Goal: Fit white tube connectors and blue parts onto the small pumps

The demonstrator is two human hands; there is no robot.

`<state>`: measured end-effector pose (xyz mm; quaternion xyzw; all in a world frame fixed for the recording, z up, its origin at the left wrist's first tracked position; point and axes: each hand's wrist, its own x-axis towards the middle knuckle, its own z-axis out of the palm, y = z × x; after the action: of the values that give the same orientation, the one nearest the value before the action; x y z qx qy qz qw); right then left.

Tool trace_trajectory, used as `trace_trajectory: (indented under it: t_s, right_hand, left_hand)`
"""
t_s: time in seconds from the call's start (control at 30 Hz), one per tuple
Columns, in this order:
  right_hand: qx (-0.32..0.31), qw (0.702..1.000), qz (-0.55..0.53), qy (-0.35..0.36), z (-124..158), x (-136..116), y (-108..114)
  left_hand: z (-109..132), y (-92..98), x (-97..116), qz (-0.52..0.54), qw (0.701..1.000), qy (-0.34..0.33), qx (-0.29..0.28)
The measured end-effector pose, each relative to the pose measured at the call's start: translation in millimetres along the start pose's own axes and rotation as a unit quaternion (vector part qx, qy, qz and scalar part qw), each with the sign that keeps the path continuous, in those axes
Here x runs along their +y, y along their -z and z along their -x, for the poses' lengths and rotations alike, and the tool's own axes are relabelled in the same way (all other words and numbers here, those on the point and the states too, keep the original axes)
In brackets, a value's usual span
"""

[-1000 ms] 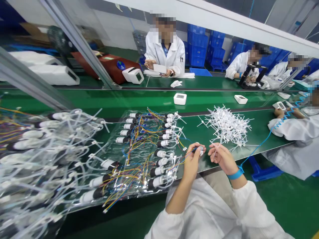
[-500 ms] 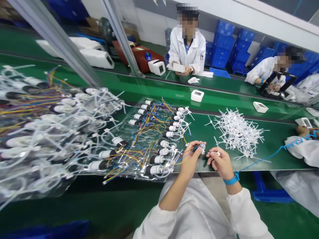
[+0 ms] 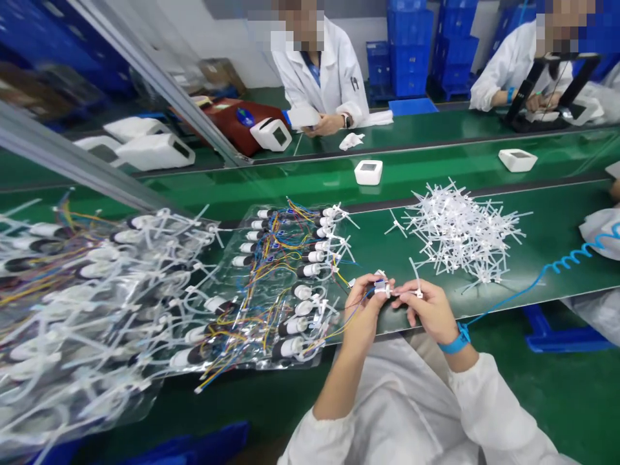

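The left hand (image 3: 364,303) is closed around a small white-tipped part (image 3: 380,287) with coloured wires (image 3: 356,309) trailing from it, held just above the near edge of the green bench (image 3: 533,258). The right hand (image 3: 426,309) pinches a white plastic tie (image 3: 415,279) between thumb and fingers, its tip touching the part in the left hand; whether the tie is already looped around the part is too small to tell. A blue wrist strap (image 3: 456,340) sits on the right wrist, with a coiled blue cord (image 3: 571,255) running off to the right. Judging by how things lie, a good share of the work looks done: a clear plastic sheet (image 3: 252,349) to the left carries two rows of similar wired parts (image 3: 295,290), many with white ties sticking out, and farther left lies a big tangled heap of wired and tubed pieces (image 3: 82,290). Much seems left too, since a large loose pile of ties (image 3: 460,232) lies on the bench to the right of the hands, within reach. Beyond it, small white boxes (image 3: 368,172) stand on the middle belt, and other people in white coats (image 3: 324,71) work on the far side.
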<state>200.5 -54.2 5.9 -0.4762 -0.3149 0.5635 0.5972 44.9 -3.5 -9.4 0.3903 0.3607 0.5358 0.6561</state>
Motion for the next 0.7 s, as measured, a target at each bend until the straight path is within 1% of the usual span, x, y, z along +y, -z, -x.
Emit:
trace_trajectory:
  t_s: [0.13, 0.2, 0.33, 0.47, 0.6, 0.7]
  right_hand:
    - [0.009, 1.0, -0.006, 0.013, -3, 2, 0]
    - [0.012, 1.0, 0.002, 0.02, -3, 4, 1]
    - [0.012, 1.0, 0.015, 0.021, -1, 3, 2]
    - [0.011, 1.0, 0.013, 0.024, 0, -4, -2]
    - [0.014, 0.999, 0.011, 0.032, -1, -6, -5]
    - [0.016, 0.999, 0.016, 0.025, 0, -5, -5]
  left_hand:
    - [2, -0.4, -1, -0.036, 0.999, -0.01, 0.022]
    - [3, -0.6, 0, -0.049, 0.998, -0.009, 0.023]
    - [2, -0.5, 2, -0.045, 0.999, 0.002, 0.003]
    - [1, 1.9, 2, -0.047, 0.998, -0.004, -0.028]
    - [0, 6.7, 0, -0.063, 0.997, -0.014, -0.051]
    - [1, 9.0, -1, -0.083, 0.994, -0.013, -0.067]
